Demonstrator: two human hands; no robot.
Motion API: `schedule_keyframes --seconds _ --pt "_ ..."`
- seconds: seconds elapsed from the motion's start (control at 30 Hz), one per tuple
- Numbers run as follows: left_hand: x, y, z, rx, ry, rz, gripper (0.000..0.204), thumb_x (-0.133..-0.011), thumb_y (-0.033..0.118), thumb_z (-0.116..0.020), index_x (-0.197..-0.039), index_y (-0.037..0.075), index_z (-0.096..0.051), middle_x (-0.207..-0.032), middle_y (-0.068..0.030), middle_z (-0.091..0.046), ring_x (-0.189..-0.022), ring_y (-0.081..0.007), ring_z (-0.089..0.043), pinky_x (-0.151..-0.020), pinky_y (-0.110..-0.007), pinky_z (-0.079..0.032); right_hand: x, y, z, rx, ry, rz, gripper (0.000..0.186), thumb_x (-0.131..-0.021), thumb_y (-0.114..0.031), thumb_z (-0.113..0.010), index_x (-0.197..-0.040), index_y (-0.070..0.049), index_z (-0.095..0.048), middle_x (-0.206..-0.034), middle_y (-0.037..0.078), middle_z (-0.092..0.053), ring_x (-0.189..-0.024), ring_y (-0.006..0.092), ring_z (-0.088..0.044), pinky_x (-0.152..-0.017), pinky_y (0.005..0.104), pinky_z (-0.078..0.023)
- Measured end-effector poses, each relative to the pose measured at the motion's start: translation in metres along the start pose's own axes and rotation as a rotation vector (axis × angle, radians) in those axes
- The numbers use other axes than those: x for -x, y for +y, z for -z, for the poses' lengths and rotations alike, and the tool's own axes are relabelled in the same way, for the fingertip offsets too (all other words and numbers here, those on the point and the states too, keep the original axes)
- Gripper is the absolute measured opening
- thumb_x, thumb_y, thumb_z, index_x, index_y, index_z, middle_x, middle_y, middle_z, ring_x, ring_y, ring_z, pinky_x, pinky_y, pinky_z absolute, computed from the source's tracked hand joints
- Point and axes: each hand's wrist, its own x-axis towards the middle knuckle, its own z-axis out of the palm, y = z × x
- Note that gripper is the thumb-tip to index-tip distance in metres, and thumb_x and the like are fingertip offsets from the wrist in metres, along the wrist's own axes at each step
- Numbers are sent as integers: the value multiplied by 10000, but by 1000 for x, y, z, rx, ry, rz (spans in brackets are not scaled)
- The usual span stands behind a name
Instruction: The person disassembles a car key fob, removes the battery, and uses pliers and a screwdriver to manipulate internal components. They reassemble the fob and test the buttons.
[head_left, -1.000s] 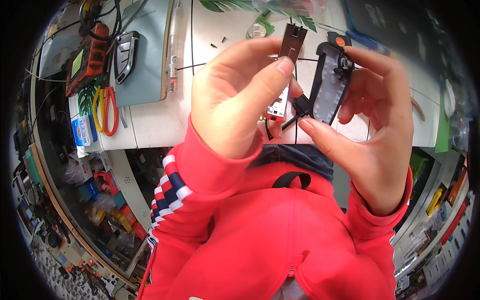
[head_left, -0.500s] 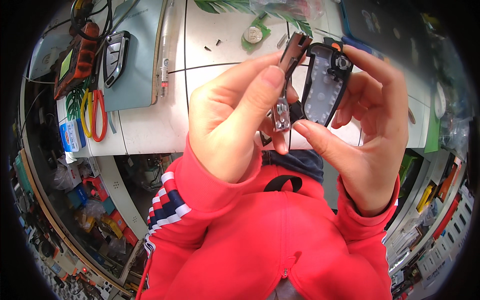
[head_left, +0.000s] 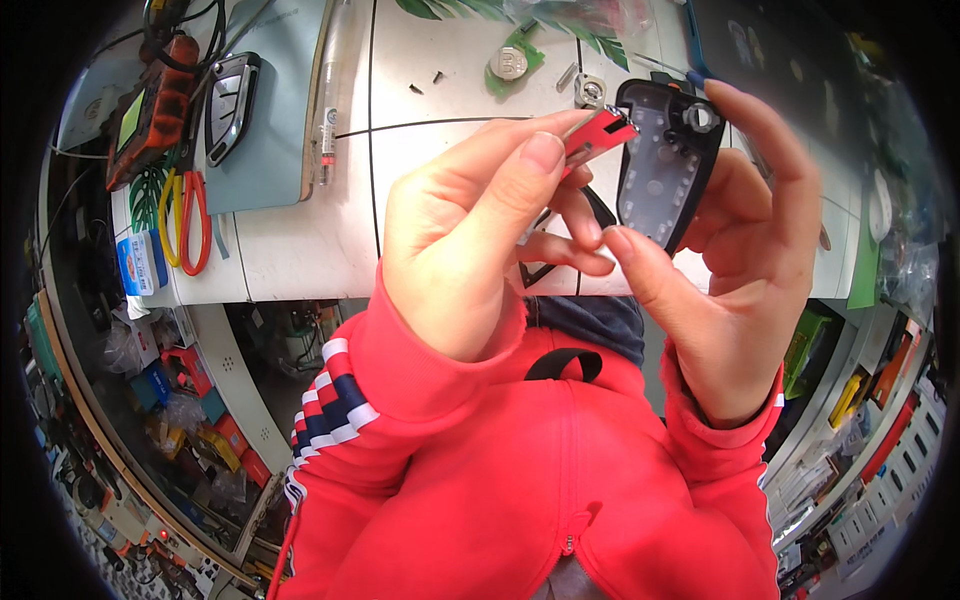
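My left hand (head_left: 455,225) pinches a shiny metal trim piece (head_left: 598,138) between thumb and fingers; its surface reflects red. My right hand (head_left: 735,260) grips the rim of an open black key fob shell half (head_left: 655,175), its pale grey inner side with small raised dots facing up. A round silver fitting (head_left: 700,117) sits at the shell's top corner. Both hands are raised over the table and close together, the trim piece's end near the shell's left edge. Below the left fingers a dark frame-like part (head_left: 540,272) is partly hidden.
A whole key fob (head_left: 232,110) lies on a grey-blue board (head_left: 280,110) at left, near an orange meter (head_left: 155,120) and red-and-yellow-handled pliers (head_left: 195,225). A coin cell (head_left: 508,64) rests on a green circuit board; two small screws (head_left: 437,77) lie nearby. A dark laptop (head_left: 770,80) stands far right.
My left hand has turned the trim piece from nearly upright to a flatter slant, its lower end gone from sight. The shell half has shifted slightly right and down.
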Motion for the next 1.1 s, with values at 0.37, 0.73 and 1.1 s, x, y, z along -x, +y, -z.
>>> schedule_keyframes --seconds 0.37,0.73,1.1 --pt "3 0 -5 129 34 36 336 -879 139 -490 -1190 12 -464 -1116 -103 -549 -986 -198 -552 -824 -321 -478 8 3 3 -33 15 -110 679 -689 109 -627 -1271 3 -294 -1077 152 -533 -907 163 -577 -706 210 -455" --pt "5 -4 -5 363 -229 129 456 -885 159 -452 -1295 3 -326 -1218 -149 -473 -1100 -252 -490 -909 -388 -414 12 1 0 50 43 -99 641 -691 103 -633 -1245 19 -321 -1009 143 -540 -787 137 -599 -605 169 -456" --pt "8 -8 -1 267 -182 126 467 -856 63 -489 -1296 15 -338 -1229 -164 -466 -1113 -261 -490 -920 -383 -424 12 7 -1 69 122 13 514 -764 34 -620 -1213 19 -370 -957 116 -569 -800 118 -572 -656 185 -450"
